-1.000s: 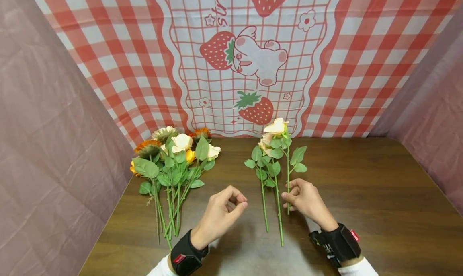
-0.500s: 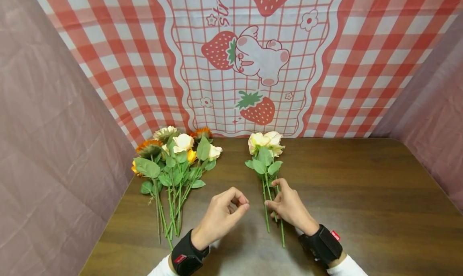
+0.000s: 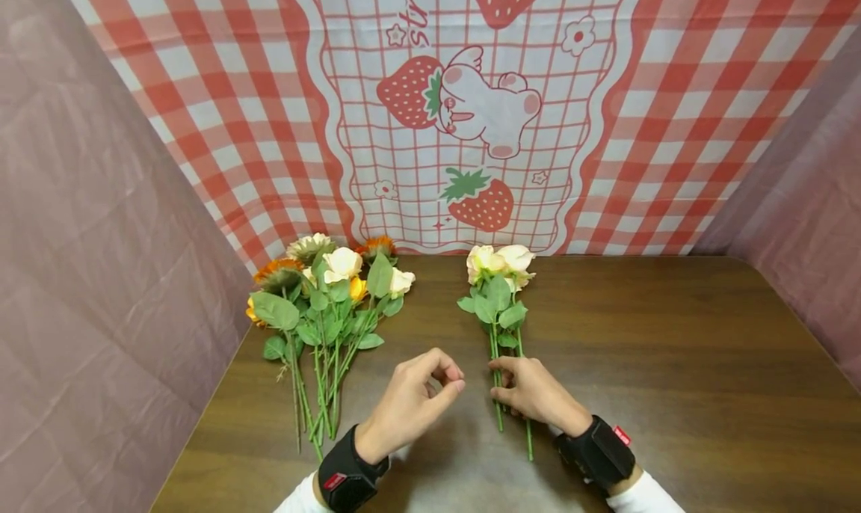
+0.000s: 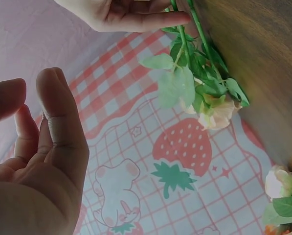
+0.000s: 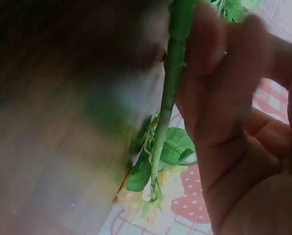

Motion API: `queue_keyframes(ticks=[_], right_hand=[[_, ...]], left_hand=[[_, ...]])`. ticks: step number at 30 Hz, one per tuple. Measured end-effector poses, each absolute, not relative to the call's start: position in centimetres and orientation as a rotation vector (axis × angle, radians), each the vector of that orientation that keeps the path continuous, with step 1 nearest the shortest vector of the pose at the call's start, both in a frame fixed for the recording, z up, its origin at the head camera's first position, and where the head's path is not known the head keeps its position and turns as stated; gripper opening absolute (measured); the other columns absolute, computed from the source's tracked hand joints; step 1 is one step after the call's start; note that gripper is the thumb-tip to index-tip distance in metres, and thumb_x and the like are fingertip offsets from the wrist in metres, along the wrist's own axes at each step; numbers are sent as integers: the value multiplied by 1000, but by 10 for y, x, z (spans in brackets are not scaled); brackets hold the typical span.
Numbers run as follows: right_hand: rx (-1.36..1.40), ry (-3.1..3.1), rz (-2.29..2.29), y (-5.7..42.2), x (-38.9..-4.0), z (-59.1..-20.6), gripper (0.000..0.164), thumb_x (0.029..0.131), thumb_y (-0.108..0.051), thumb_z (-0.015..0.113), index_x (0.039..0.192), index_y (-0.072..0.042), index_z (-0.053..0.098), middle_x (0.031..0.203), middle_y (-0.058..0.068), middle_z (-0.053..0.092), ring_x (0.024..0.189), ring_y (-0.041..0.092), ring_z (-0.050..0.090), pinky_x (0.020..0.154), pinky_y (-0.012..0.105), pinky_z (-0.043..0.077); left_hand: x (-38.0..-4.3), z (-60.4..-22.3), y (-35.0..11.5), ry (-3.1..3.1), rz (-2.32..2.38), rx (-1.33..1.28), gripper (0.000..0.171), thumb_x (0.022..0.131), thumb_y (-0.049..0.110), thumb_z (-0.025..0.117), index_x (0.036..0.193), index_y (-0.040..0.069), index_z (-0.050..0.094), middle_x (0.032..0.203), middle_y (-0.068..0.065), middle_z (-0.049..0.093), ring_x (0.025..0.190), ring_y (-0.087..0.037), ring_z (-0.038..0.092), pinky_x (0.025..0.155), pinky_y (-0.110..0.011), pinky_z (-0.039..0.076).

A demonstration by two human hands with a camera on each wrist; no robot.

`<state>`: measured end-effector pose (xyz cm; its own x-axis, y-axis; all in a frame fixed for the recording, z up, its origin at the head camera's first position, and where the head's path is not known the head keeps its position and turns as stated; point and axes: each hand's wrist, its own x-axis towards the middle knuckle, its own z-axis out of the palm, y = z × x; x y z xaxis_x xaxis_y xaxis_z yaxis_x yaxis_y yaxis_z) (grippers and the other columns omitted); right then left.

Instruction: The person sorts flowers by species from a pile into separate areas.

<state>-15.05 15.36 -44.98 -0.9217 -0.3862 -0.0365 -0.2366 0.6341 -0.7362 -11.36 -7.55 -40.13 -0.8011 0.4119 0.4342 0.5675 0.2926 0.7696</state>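
Note:
Three cream roses (image 3: 499,262) lie together mid-table, leafy stems pointing toward me. My right hand (image 3: 534,393) is low over them, index finger and thumb curled around the stems (image 3: 498,348) below the leaves. In the right wrist view a green stem (image 5: 170,83) runs right along the fingers, its bloom blurred beyond. My left hand (image 3: 413,393) hovers left of the roses, fingers loosely curled with nothing between them; the left wrist view shows the same bent fingers (image 4: 62,112).
A larger bunch (image 3: 336,311) of cream roses, orange flowers and yellow blooms lies at the left of the brown wooden table (image 3: 673,363). A red-and-white strawberry cloth (image 3: 484,124) hangs behind, with pinkish curtains (image 3: 101,236) at the sides.
My right hand has brought a rose leftward from the right and laid it over the other two, then shifted its fingers along the stems. The left hand stays put.

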Motion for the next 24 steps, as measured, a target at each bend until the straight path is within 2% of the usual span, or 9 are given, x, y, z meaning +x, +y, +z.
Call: queue_keyframes(ticks=[4,10,16,24], right_hand=[[-579,2662,-1137,156,-150,-450,43,86,-5,74,124,8,61,67,-4,55,43,7,52,43,24,44],[-627,2627,-1137,157,-150,-450,37,89,-7,70,122,8,63,62,-5,54,41,6,49,41,24,42],[-690,2612,-1059,158,-152,-451,35,91,-10,69,122,6,65,62,-7,52,49,1,46,45,21,38],[-703,2568,-1032,157,-152,-452,35,94,-8,64,125,9,62,57,-9,48,44,1,45,42,20,38]], left_hand=[[-114,-400,-76,-2400,-1509,-942,13,89,3,70,90,13,60,88,0,67,76,-4,60,55,-23,52],[-114,-399,-76,-2413,-1486,-962,12,89,4,70,90,12,60,88,-1,67,77,-4,60,57,-24,53],[-112,-398,-76,-2440,-1455,-975,13,90,5,70,90,14,59,88,1,66,77,-4,59,57,-19,51],[-111,-396,-77,-2447,-1437,-980,14,90,5,70,89,14,59,87,3,65,76,-4,59,56,-18,50]])
